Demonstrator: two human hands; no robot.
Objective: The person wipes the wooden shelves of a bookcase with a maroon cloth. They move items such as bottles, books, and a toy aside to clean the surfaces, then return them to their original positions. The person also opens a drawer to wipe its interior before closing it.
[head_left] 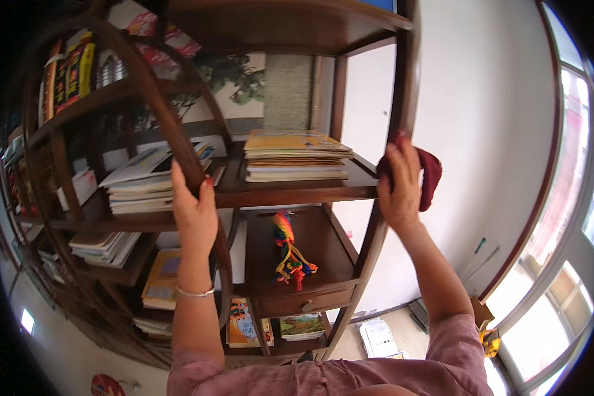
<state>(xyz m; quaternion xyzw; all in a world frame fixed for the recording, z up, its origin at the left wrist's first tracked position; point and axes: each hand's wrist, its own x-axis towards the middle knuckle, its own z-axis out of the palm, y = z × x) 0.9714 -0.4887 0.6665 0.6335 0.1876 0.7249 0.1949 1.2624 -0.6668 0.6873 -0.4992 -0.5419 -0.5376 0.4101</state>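
My left hand (196,218) is closed around the curved upright (171,119) of a dark wooden shelf unit, with a bracelet on the wrist. On the right, my right hand (401,188) presses a dark red cloth (430,180) around the straight corner post (403,89). Between the hands, a stack of books and papers (297,158) lies on a shelf (297,197), yellow cover uppermost. On the surface below lies a multicoloured knitted item with tassels (287,242), above a small drawer (307,301).
Stacks of magazines (141,180) fill shelves at left. Boxes (72,79) stand higher up. Booklets (302,326) sit below the drawer. Papers (377,338) lie on the floor. A white wall (465,99) and a glazed door (549,307) are at right.
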